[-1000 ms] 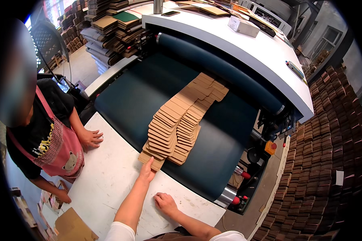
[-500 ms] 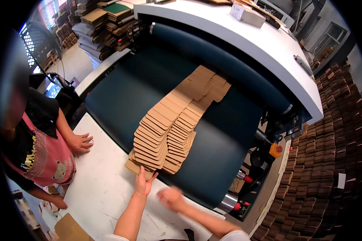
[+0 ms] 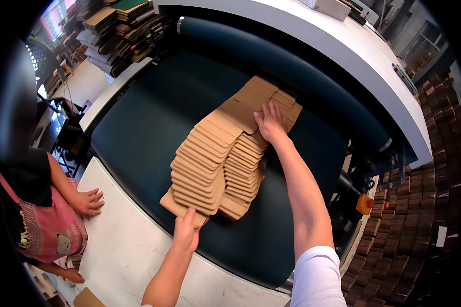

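Observation:
A long overlapping row of folded brown cardboard pieces [image 3: 197,169] lies on the dark green conveyor belt [image 3: 138,123]. At its near end, my left hand [image 3: 187,233] is closed on the edge of the nearest cardboard pieces; its thumb lies on top and the other fingers are partly hidden. Toward the roller, my right hand [image 3: 272,123] rests on the far end of the row. Its fingers are stretched out and flat over the cardboard, gripping nothing.
A white table [image 3: 133,235] borders the belt's near edge. Beyond the belt runs a dark roller [image 3: 271,66] under a white machine cover [image 3: 312,46]. A co-worker's hand [image 3: 87,201] rests at the left. An orange switch box [image 3: 363,204] and stacked cardboard [image 3: 394,245] stand at the right.
My right hand has moved from above the white table up and away onto the far end of the cardboard row. My left hand keeps its hold at the near end.

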Motion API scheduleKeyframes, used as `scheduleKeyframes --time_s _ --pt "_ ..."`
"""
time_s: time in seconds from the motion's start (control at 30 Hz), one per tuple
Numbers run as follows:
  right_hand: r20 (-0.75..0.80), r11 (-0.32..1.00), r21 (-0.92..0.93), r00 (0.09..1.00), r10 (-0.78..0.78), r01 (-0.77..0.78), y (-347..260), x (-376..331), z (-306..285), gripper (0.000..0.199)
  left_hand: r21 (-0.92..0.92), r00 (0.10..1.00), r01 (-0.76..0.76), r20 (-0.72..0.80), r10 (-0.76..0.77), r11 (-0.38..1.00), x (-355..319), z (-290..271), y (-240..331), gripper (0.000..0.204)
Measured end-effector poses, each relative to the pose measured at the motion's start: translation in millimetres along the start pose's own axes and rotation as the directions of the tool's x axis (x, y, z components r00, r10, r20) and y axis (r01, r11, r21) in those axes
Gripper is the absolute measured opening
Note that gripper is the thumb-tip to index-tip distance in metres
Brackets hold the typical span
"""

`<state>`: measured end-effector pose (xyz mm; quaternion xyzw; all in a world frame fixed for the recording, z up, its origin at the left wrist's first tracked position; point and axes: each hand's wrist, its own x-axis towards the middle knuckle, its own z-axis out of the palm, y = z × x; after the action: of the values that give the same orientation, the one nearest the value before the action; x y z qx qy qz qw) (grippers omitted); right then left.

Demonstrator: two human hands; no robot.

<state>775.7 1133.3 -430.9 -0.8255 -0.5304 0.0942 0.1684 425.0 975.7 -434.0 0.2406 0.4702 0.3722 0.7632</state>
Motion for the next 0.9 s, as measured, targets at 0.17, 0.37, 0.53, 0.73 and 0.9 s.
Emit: scheduleKeyframes --time_s 0.17,0.37,0.53,0.73,0.9 --pt "0.055 0.994 0.014 0.992 0.110 -0.111 15 11 17 0.070 -0.208 0.997 -0.004 0.069 0.019 0.978 39 38 -10 0.034" --pt "0.091 0.999 0.025 0.996 0.024 -0.027 -7 -27 14 0.074 -0.282 0.999 0.000 0.039 0.011 0.959 16 -2 -11 0.038" --pt "0.408 0.955 -0.030 0.875 -0.259 0.297 -96 -171 -24 0.060 -0.257 0.991 0.042 -0.113 -0.074 0.966 -98 -151 7 0.052" --pt "0.052 0.841 0.421 0.916 -0.397 0.340 -64 -152 -52 0.040 0.255 0.915 -0.233 0.384 0.123 0.938 -130 -70 103 0.106" --pt "0.161 0.601 0.798 0.942 -0.293 0.051 -38 -148 -24 0.053 0.719 0.734 -0.678 0.655 0.181 0.152 -6 20 92 0.118"
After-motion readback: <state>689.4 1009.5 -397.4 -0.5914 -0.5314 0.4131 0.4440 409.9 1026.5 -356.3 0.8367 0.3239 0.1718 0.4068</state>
